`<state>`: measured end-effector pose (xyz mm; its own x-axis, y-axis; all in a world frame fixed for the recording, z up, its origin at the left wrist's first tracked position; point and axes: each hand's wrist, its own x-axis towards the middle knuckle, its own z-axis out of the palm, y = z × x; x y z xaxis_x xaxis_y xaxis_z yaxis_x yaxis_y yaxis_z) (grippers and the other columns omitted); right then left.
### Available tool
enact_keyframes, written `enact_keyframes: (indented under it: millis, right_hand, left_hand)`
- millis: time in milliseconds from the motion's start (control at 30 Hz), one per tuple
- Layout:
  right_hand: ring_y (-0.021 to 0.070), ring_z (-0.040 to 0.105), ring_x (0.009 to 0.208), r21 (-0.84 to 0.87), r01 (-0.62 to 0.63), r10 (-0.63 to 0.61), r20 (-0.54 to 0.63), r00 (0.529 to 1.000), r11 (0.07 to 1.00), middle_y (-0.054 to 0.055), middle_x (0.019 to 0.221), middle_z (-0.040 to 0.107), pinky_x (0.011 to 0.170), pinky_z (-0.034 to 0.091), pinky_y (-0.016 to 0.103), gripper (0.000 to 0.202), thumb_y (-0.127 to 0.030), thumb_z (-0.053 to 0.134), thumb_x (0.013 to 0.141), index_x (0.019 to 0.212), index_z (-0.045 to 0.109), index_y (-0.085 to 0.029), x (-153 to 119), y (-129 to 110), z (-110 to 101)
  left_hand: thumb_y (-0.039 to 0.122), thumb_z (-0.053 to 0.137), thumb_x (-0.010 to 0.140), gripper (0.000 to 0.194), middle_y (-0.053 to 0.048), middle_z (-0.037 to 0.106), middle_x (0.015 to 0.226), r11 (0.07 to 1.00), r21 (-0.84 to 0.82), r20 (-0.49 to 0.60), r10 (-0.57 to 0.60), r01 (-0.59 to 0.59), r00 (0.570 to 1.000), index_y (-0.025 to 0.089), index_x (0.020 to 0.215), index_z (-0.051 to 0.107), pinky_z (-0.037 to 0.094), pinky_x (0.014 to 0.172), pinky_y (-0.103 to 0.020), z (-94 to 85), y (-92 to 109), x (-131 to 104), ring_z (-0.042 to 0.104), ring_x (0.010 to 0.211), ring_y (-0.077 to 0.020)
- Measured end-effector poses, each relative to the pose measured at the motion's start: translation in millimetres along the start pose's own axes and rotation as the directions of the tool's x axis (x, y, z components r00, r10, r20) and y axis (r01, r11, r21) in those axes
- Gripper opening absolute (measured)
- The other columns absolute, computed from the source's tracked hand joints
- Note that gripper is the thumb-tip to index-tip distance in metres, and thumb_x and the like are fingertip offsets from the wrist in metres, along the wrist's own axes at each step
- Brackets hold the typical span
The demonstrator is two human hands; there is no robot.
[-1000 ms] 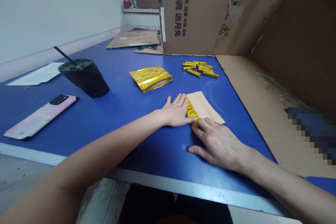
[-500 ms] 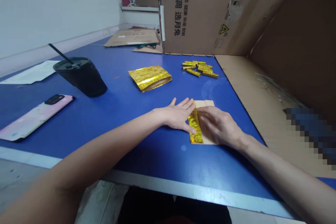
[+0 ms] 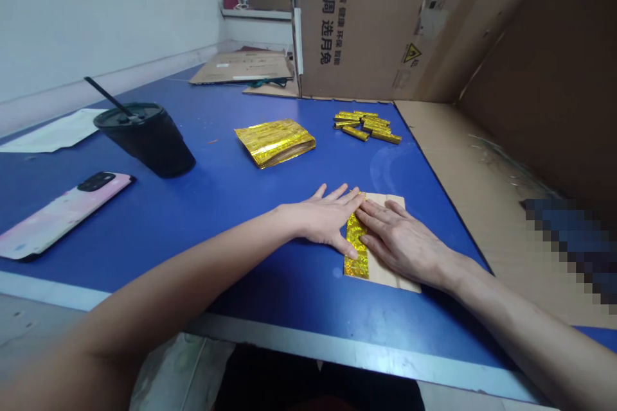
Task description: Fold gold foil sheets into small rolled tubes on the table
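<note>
A sheet of paper (image 3: 395,275) lies on the blue table, its tan side up and a gold foil strip (image 3: 357,268) folded over along its left edge. My left hand (image 3: 330,218) rests with spread fingers on the left side of that strip, thumb and fingertips on the foil. My right hand (image 3: 402,237) lies flat over the tan part, its fingertips at the strip's right edge beside the left fingertips. Farther back are a stack of gold sheets (image 3: 274,141) and a pile of several small gold rolls (image 3: 366,125).
On the left of the table (image 3: 270,282) are a dark cup with a straw (image 3: 157,141), a pink phone (image 3: 62,215) and a white paper (image 3: 58,131). A large cardboard box (image 3: 366,26) stands behind; flat cardboard (image 3: 241,69) lies at the back.
The paper has turned slightly and shifted toward the table's front edge. My right hand has flattened from a curled pose, and its fingertips have moved closer to my left fingertips.
</note>
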<state>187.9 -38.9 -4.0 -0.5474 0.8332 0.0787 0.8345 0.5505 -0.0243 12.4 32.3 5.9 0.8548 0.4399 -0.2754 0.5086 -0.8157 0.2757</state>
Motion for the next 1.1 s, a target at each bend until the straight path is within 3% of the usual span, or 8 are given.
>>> enact_keyframes:
  millis: [100,233,333,467,567,733,933,1100]
  right_hand:
    - [0.0269,0.038,0.121,-0.035,-0.006,0.006,-0.014,1.0,0.999,0.016,0.131,0.043,0.097,0.028,0.053,0.044,-0.024,0.039,0.084,0.126,0.043,-0.01,-0.3,-1.8,-0.7]
    - [0.0296,0.038,0.121,-0.063,-0.049,0.048,-0.017,0.999,0.997,0.014,0.129,0.046,0.095,0.031,0.053,0.042,-0.029,0.037,0.086,0.121,0.049,-0.011,-0.4,-1.8,0.5]
    - [0.0288,0.035,0.123,-0.045,-0.058,0.058,0.008,0.998,0.997,0.014,0.131,0.043,0.097,0.029,0.053,0.044,-0.032,0.036,0.087,0.123,0.048,-0.009,-0.5,-0.6,1.8]
    - [0.0277,0.035,0.123,-0.028,-0.051,0.052,0.022,0.998,0.998,0.014,0.131,0.043,0.097,0.029,0.053,0.043,-0.032,0.038,0.086,0.122,0.048,-0.011,0.1,2.8,1.1]
    - [0.0271,0.036,0.123,-0.026,-0.044,0.045,0.026,0.999,0.999,0.01,0.132,0.044,0.095,0.031,0.052,0.042,-0.034,0.039,0.086,0.121,0.049,-0.015,0.9,7.0,-1.1]
    - [0.0257,0.036,0.123,0.014,-0.045,0.045,-0.009,0.999,0.999,0.011,0.132,0.044,0.097,0.027,0.054,0.038,-0.034,0.041,0.085,0.116,0.053,-0.016,1.9,3.3,-8.0]
    - [0.0162,0.036,0.123,0.204,0.109,-0.126,0.072,0.989,0.973,0.01,0.131,0.045,0.104,0.021,0.043,0.04,-0.028,0.031,0.089,0.123,0.048,-0.013,1.9,-12.2,-6.6]
    - [0.022,0.027,0.127,0.103,-0.035,0.025,0.095,0.995,0.994,0.011,0.139,0.031,0.102,0.022,0.05,0.051,-0.04,0.033,0.088,0.13,0.038,-0.012,5.8,6.2,3.1]
  left_hand:
    - [0.05,0.043,0.079,0.081,-0.013,0.006,0.144,0.999,0.053,-0.049,-0.009,0.011,0.999,0.013,0.138,0.003,0.011,0.102,-0.053,7.5,11.5,-9.8,0.002,0.133,-0.0271]
    - [0.026,0.035,0.088,0.045,-0.016,0.033,0.136,0.953,0.299,-0.226,0.033,0.037,0.974,0.007,0.129,0.035,0.014,0.104,-0.047,27.9,29.8,-22.5,0.024,0.129,-0.0237]
    - [0.015,0.033,0.087,0.036,-0.015,0.047,0.127,0.9,0.436,-0.288,0.143,-0.004,0.947,0.007,0.119,0.047,0.023,0.102,-0.038,42.3,38.5,-30.1,0.04,0.119,-0.0225]
    - [0.012,0.038,0.084,0.031,-0.014,0.057,0.115,0.869,0.49,-0.37,0.273,-0.062,0.888,0.007,0.109,0.055,0.035,0.093,-0.035,52.8,47.6,-39.5,0.051,0.107,-0.0227]
    - [0.013,0.042,0.083,0.025,-0.015,0.061,0.107,0.869,0.485,-0.412,0.33,-0.102,0.85,0.007,0.099,0.06,0.042,0.084,-0.034,54.8,54.2,-43.2,0.056,0.099,-0.0233]
    - [0.024,0.048,0.081,0.019,-0.012,0.064,0.089,0.891,0.433,-0.398,0.323,-0.134,0.859,0.01,0.087,0.061,0.046,0.072,-0.033,50.7,57.6,-41.1,0.058,0.085,-0.0225]
    - [0.023,0.053,0.077,0.017,-0.009,0.063,0.074,0.884,0.446,-0.448,0.355,-0.14,0.821,0.009,0.081,0.061,0.046,0.07,-0.033,51.4,55.4,-39.5,0.058,0.073,-0.0203]
    - [0.03,0.052,0.079,0.021,-0.011,0.063,0.081,0.897,0.413,-0.439,0.347,-0.157,0.829,0.01,0.079,0.061,0.046,0.068,-0.033,51.1,55.7,-41.0,0.058,0.081,-0.0221]
